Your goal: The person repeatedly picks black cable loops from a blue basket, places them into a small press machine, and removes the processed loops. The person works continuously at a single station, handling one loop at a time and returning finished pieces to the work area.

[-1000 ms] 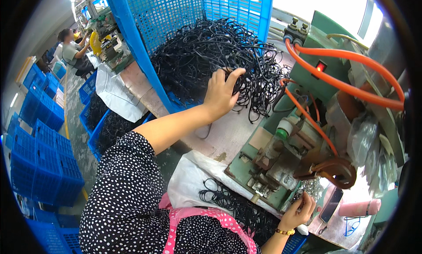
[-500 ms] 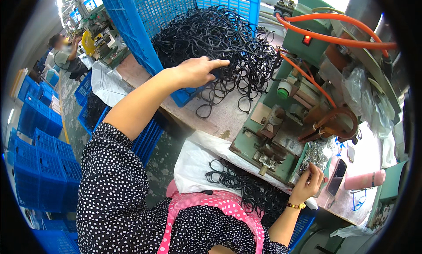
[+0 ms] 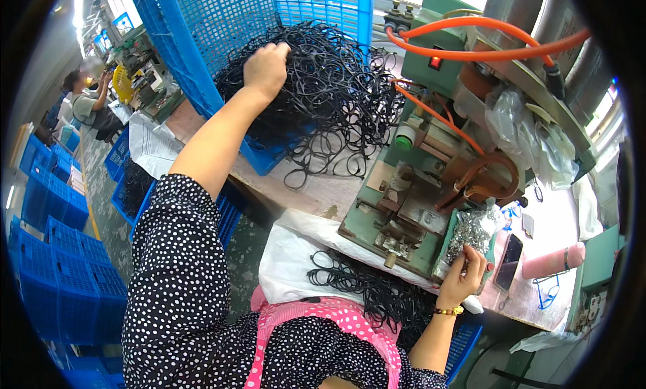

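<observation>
head view: i see a blue crate [image 3: 202, 32], black loops [image 3: 323, 79] heaped inside and spilling out, left hand [image 3: 266, 71] over them, fingers curled, right hand [image 3: 464, 276] half-curled at metal pieces [image 3: 473, 229]; what either grips, i can't tell.

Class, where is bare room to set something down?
Bare tabletop lies between the loose black loops, the white sheet and the green machine; a smaller patch beside the phone, below the pink cylinder. Crowded: the blue basket, with the left hand at its loops, and the metal pieces by the right hand.
</observation>
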### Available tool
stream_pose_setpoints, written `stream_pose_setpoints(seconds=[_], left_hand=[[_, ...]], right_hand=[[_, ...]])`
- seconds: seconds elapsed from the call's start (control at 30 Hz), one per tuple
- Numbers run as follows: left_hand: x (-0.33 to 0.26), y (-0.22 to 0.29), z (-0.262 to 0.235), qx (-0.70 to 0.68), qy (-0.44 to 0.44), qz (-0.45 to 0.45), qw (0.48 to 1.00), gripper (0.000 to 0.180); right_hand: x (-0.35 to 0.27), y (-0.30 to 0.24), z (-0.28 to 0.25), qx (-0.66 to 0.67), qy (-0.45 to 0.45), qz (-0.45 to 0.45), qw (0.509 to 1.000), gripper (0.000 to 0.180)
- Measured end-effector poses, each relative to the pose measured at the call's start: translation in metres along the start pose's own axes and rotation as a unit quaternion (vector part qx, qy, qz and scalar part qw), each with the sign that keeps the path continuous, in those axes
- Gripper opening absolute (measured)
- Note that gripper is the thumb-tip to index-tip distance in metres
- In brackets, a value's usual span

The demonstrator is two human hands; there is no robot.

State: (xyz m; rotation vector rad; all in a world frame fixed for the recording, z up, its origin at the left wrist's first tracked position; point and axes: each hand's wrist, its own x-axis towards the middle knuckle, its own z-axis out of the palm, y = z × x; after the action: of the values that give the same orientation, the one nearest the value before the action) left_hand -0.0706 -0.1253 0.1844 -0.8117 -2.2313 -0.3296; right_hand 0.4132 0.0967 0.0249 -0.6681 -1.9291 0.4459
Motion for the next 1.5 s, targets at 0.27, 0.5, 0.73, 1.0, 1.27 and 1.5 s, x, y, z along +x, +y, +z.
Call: stream_pose_setpoints(seconds=[0.27,0.5,0.73,1.0,1.27,1.5], left_hand=[[0.01,-0.008,-0.022,0.083,0.016,-0.013,0.996,0.016],[0.029,0.038,-0.074,-0.041,0.329,0.163,0.929,0.011],[-0.09,0.109,-0.115,-0.581,-0.076,-0.127,0.8,0.031],[-0.131,0.187,-0.128,-0.72,-0.064,-0.092,0.684,0.043],[-0.11,0.207,-0.118,-0.681,0.006,0.014,0.732,0.042],[-0.125,0.204,-0.129,-0.691,-0.052,0.065,0.718,0.034]], right_hand=[[0.0,0.005,-0.003,0.027,-0.005,0.048,0.998,0.019],[-0.002,0.006,0.0,0.018,0.009,0.023,1.0,0.02],[0.021,-0.026,-0.01,0.053,0.011,0.033,0.998,0.021],[0.048,-0.098,0.022,0.381,-0.086,0.141,0.909,0.043],[0.053,-0.112,0.035,0.46,-0.098,0.196,0.861,0.055],[0.057,-0.111,0.031,0.417,-0.098,0.144,0.892,0.053]])
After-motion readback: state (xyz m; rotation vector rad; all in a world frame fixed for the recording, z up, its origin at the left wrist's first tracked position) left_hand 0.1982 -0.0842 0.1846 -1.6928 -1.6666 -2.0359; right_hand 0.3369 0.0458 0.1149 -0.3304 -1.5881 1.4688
